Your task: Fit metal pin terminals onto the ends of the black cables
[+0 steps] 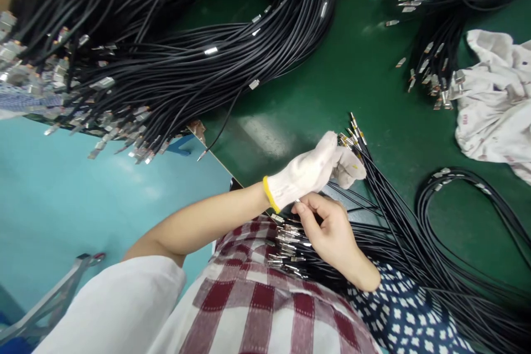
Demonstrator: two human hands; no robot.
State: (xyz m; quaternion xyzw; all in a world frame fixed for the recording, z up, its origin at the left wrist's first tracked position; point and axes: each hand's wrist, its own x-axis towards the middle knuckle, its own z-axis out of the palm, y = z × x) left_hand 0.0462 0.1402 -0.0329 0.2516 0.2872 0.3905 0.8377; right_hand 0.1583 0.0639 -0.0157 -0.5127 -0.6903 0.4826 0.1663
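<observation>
My left hand (319,166), in a white knitted glove with a yellow cuff, is closed, its fingers curled. Whatever may be inside them is hidden. Just beyond its fingertips lie the metal and yellow ends of a bundle of black cables (377,180). Below the glove, my bare right hand (329,229) pinches a small silver tip (297,201) between thumb and forefinger; it looks like a cable's metal end. Thin black cables (357,193) run rightward from between the hands. Under my right hand rests another bundle with silver terminals (290,243), against the checked apron (249,298).
A large heap of black cables (265,55) covers the upper left of the green table (365,77), ends hanging over its edge. More cables (440,38) and a crumpled white cloth (498,105) lie at right, near a looped bundle (423,193). A metal frame (53,298) stands lower left.
</observation>
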